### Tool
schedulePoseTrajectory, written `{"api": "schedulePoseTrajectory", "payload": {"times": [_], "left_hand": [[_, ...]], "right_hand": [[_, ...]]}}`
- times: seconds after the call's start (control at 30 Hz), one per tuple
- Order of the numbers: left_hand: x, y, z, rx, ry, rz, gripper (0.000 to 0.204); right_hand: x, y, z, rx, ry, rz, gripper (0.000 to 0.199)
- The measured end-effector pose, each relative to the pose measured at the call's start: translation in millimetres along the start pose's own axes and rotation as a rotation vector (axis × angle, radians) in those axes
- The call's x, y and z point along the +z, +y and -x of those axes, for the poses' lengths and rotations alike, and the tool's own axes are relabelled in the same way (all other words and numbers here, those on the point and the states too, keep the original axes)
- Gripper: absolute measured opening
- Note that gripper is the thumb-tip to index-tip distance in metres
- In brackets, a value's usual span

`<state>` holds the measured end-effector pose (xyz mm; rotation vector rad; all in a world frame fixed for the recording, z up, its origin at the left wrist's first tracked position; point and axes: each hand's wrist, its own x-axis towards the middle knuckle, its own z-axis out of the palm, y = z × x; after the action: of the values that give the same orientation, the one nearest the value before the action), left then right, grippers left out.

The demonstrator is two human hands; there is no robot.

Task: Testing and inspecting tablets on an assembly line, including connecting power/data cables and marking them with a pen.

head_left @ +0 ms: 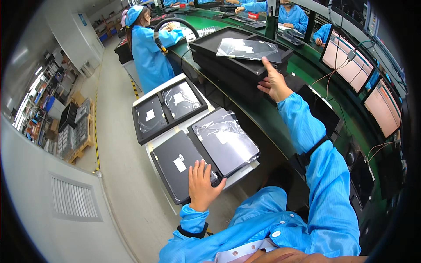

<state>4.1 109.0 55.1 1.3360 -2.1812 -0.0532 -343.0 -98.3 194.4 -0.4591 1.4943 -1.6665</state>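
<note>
Floor (116, 114) stretches along the left edge of the white cart (169, 134), while a dark gap parts cart from green bench (258, 116)! Up on the bench, the black tray (228, 64) carries a bagged panel (245, 48). Right hand (276, 83) at its near corner: thumb by the rim, fingers half curled below; whether they clasp it, one cannot tell. Left hand (203, 186) spreads loose, gripping nothing, at the near end of the dark panel (173, 153).
</note>
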Motion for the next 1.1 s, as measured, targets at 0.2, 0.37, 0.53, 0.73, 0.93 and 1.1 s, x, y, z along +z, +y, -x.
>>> {"api": "schedulePoseTrajectory", "payload": {"times": [0.2, 0.37, 0.53, 0.73, 0.93, 1.1], "left_hand": [[-11, -11, 3, -0.095, -0.02, 0.229, 0.067], [-45, -48, 0, -0.45, 0.425, 1.05, 0.074], [-118, -92, 19, -0.462, 0.413, 1.828, 0.067], [-113, -88, 57, -0.846, 0.286, 1.118, 0.043], [-62, -48, 109, -1.0, 0.337, 0.768, 0.056], [-77, -39, 101, -0.856, 0.273, 0.144, 0.067]], "right_hand": [[-15, 2, -3, -0.2, -0.151, -0.169, 0.023], [-84, 13, 54, -0.186, -0.371, -0.262, 0.018], [-109, 44, 129, -0.116, -0.393, -0.071, 0.068], [-109, 79, 133, -0.07, -0.582, 0.459, 0.057], [-102, 88, 148, -1.232, -0.981, 1.011, 0.064], [-68, 135, 196, -1.393, -1.156, 1.169, 0.066]]}}
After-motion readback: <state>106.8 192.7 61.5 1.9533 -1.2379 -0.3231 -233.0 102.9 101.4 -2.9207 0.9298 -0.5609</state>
